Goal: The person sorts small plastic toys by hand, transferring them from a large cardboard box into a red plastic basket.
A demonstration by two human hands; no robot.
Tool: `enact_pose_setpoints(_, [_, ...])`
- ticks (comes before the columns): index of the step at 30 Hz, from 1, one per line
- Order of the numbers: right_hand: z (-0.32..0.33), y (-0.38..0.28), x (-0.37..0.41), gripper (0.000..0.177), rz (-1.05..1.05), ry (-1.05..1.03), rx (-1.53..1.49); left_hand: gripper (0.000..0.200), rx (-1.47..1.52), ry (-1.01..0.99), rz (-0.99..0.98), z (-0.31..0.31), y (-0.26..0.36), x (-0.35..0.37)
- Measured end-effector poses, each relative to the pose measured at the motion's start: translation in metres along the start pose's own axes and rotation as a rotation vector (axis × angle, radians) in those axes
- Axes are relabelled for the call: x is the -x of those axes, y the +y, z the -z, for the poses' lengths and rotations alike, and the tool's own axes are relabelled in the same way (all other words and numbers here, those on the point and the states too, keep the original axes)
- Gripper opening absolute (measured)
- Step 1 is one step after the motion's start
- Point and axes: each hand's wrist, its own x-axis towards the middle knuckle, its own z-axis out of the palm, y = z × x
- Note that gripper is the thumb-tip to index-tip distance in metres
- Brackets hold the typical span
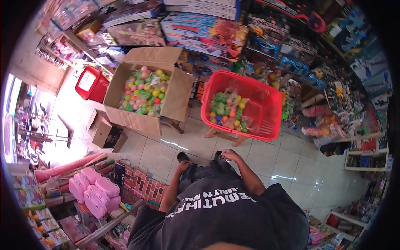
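Observation:
Both arms hang down in front of my body in a dark printed shirt [233, 208]. My left hand [182, 167] is beside the dark trousers, and its fingers are too small and dark to make out. On the other side, my right hand [229, 155] is curled just below the stool under the red basket [266, 112]; whether it holds anything is unclear. Bagged colourful balls [228, 110] lie in the left part of that basket. An open cardboard box [177, 93] to its left holds many more colourful balls [143, 92].
A red bin [92, 84] and a smaller carton [102, 130] stand left of the big box. Pink cases [98, 193] are stacked at the lower left. Boxed toys [204, 33] line the back, and a white shelf [366, 160] is at the right.

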Motion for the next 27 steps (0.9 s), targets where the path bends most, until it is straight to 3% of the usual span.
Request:
enact_pose_setpoints(2, [-0.002, -0.004, -0.014, 0.03, -0.015, -0.007, 0.025, 0.034, -0.104, -0.029, -0.062, 0.016, -0.014, -0.003])
enact_pose_setpoints(5, [-0.02, -0.019, -0.027, 0.027, -0.121, 0.055, 0.07, 0.033, 0.017, 0.026, -0.077, 0.048, -0.04, -0.004])
enact_pose_setpoints(9, [-0.07, -0.064, -0.035, 0.026, -0.068, 0.046, -0.077, 0.032, 0.185, 0.045, 0.004, 0.103, -0.055, 0.009])
enact_pose_setpoints(12, [-0.115, -0.114, -0.041, 0.029, -0.019, -0.035, -0.001, 0.033, 0.254, 0.026, 0.04, 0.14, -0.068, 0.008])
enact_pose_setpoints(14, [-0.141, -0.145, -0.041, 0.034, 0.021, -0.107, 0.033, 0.034, 0.253, 0.087, -0.042, 0.153, -0.093, -0.003])
enact_pose_setpoints(19, [-0.181, -0.267, -0.004, 0.026, 0.292, -0.395, 0.163, 0.03, 0.344, 0.202, -0.268, 0.211, -0.059, 0.008])
enact_pose_setpoints(20, [-0.186, -0.29, 0.007, 0.026, 0.288, -0.395, 0.164, 0.028, 0.374, 0.239, -0.345, 0.227, -0.038, 0.018])
enact_pose_setpoints(22, [-0.192, -0.335, 0.027, 0.022, 0.54, -0.398, -0.069, 0.027, 0.411, 0.277, -0.419, 0.257, 0.004, 0.036])
enact_pose_setpoints(27, [-0.185, -0.416, 0.019, 0.018, 0.663, -0.284, -0.08, 0.023, 0.529, 0.361, -0.551, 0.324, 0.087, 0.054])
